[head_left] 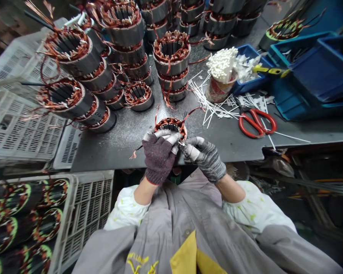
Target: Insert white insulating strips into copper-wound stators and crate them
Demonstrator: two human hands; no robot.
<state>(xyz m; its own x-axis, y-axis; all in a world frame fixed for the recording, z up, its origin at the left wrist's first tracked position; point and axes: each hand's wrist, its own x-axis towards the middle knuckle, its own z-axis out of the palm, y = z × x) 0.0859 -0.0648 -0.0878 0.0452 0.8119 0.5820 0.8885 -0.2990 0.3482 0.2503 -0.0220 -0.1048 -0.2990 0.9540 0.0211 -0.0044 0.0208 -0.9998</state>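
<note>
Away from scissors [263,132], stator [171,121] sits near table edge [103,166].

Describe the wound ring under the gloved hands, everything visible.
The wound ring is round, with reddish, copper-looking windings bunched around its rim and a dark inner wall. Reddish wire leads stick out at the upper left and upper right. It sits near the front edge of the dark table, opening upward. The left hand lies over its front, covering much of it; the right hand is at its front right, contact unclear.
</note>
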